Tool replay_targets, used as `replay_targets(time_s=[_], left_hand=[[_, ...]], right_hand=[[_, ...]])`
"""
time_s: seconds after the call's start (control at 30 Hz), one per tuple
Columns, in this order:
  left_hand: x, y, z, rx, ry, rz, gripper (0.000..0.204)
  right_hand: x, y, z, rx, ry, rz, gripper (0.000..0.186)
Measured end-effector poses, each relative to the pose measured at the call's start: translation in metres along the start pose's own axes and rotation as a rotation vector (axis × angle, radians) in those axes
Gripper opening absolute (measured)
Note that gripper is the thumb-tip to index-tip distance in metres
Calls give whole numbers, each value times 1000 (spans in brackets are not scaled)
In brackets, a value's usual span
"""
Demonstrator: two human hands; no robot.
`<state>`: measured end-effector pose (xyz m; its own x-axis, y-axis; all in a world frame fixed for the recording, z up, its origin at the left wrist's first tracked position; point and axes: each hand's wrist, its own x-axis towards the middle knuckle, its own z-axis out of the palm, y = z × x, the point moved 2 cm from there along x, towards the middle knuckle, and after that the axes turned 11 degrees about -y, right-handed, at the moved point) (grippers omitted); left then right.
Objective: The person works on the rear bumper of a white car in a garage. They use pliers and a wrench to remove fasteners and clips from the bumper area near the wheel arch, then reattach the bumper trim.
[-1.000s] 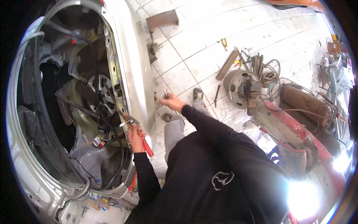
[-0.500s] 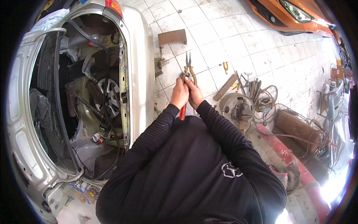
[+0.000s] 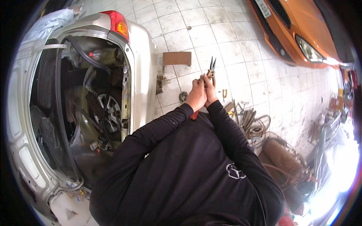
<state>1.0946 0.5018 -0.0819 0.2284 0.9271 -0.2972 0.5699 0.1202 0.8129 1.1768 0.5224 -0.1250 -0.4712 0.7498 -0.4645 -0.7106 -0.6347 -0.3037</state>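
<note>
Both hands are close together in front of my chest. Needle-nose pliers [image 3: 212, 69] point away from me, their slim jaws slightly apart and their brownish handles at the fingers. My right hand [image 3: 210, 92] is closed around these handles. Pressed against it, my left hand [image 3: 197, 95] is closed too, its fingertips near the pliers' handles. A red handle [image 3: 194, 115] sticks out below the left hand; the rest of that tool is hidden.
To the left stands a silver car [image 3: 141, 75], its rear open and a wheel [image 3: 109, 112] inside. An orange car [image 3: 298, 30] is at far right. On the tiled floor lie a brown block [image 3: 177, 58], a yellow-handled tool [image 3: 224, 93], metal bars [image 3: 247, 119] and a rusty cylinder [image 3: 281, 155].
My hands and the pliers have shifted right in the view and drawn tighter together. The pliers' handles look closer together. The view has turned, showing more of the orange car.
</note>
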Motion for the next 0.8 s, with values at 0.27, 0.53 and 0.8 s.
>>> replay_targets(time_s=[0.27,0.53,0.8], left_hand=[[140,26,-42,-82,27,198,43],[131,-105,-42,-427,548,-624,28],[6,-192,189,-445,-283,-1182,22]], right_hand=[[148,-132,-67,-162,191,60,22],[251,-330,-92,-571,313,160,25],[336,-412,-109,-680,324,286,28]])
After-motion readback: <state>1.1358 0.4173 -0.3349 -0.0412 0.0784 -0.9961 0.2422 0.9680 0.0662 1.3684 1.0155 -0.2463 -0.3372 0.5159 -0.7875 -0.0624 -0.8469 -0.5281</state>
